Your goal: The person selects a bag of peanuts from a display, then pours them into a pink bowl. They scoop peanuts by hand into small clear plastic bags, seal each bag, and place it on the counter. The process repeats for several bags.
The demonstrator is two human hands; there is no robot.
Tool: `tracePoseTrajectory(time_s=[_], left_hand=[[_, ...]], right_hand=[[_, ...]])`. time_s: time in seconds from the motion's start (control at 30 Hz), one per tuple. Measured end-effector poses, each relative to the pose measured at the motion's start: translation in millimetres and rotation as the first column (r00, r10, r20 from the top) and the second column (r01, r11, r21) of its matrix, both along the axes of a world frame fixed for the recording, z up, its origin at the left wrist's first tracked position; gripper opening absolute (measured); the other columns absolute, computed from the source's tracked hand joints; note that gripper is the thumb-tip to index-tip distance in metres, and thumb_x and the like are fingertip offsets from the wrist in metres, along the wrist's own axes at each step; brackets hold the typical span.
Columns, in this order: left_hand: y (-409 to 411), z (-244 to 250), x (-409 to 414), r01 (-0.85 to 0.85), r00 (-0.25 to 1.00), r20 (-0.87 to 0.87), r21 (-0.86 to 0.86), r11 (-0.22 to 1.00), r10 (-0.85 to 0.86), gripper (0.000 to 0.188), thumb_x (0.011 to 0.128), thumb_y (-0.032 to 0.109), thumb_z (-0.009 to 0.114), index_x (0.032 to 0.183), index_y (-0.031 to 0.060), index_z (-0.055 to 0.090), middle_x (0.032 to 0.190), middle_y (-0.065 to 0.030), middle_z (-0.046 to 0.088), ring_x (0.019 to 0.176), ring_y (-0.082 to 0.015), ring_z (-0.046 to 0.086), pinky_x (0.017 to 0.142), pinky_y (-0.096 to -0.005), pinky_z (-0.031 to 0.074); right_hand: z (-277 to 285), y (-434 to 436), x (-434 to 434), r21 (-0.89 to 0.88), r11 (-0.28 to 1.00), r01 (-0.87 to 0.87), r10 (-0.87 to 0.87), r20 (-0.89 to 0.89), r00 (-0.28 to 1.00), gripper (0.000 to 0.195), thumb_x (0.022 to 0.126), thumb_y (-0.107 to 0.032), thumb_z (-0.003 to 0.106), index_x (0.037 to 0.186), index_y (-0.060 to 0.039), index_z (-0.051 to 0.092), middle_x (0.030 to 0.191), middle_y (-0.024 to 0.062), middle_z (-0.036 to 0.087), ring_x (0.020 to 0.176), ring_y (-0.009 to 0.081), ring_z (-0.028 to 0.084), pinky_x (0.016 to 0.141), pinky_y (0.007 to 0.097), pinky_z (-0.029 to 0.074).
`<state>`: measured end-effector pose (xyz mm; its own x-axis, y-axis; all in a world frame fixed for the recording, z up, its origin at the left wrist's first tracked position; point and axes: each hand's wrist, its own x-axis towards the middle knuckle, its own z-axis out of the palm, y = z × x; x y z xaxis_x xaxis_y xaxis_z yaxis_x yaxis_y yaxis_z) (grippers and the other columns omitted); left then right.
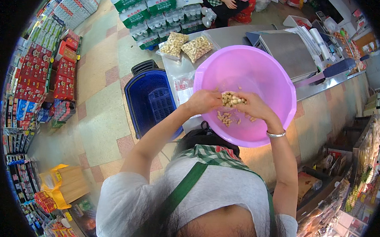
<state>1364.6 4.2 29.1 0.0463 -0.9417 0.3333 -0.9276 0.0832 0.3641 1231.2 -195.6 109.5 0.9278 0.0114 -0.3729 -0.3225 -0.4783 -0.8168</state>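
Note:
Over a large pink plastic basin [249, 67], both hands hold a clear plastic bag of unshelled peanuts [230, 100]. My left hand [205, 101] grips the bag's left edge; its fingertips are partly hidden. My right hand [254, 105], below a silver bracelet, has its fingers on the bag's right side. Loose peanuts [225, 117] lie in the basin beneath the bag. Two filled clear bags of peanuts [197, 48] [174, 44] rest side by side on the metal counter [225, 33] beyond the basin.
A blue shopping basket [155, 101] stands left of the counter. Packs of bottled water [160, 4] are stacked beyond it. A metal-topped scale [286, 51] and a purple-handled tool [338, 67] lie to the right. Another person [227, 2] sits behind the counter.

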Motion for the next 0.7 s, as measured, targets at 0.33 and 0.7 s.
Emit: tracePoseTrajectory(time_s=[0.33, 0.7], left_hand=[[-0.5, -1.9, -0.1, -0.006, 1.0, 0.007, 0.003, 1.0, 0.006, 0.011, 0.079, 0.017, 0.067, 0.088, 0.0122, 0.069, 0.091, -0.0019, 0.063, 0.09, -0.0225, 0.063, 0.074, -0.0353, 0.054], [-5.6, 9.8, -3.2, -0.053, 0.994, -0.094, 0.069, 0.996, 0.06, 0.01, 0.081, 0.017, 0.065, 0.085, 0.0077, 0.065, 0.086, -0.0055, 0.062, 0.087, -0.0257, 0.063, 0.073, -0.0385, 0.053]], right_hand=[[-25.7, 21.4, 28.0, -0.279, 0.956, -0.088, 0.185, 0.341, 0.922, 0.017, 0.073, -0.002, 0.063, 0.091, -0.0017, 0.066, 0.081, 0.0203, 0.065, 0.078, 0.0393, 0.063, 0.07, 0.0431, 0.049], [-49.2, 7.0, -22.8, -0.402, 0.914, 0.064, 0.08, 0.331, 0.94, 0.01, 0.078, -0.009, 0.065, 0.086, -0.0024, 0.064, 0.088, 0.015, 0.065, 0.086, 0.0351, 0.062, 0.078, 0.0429, 0.049]])
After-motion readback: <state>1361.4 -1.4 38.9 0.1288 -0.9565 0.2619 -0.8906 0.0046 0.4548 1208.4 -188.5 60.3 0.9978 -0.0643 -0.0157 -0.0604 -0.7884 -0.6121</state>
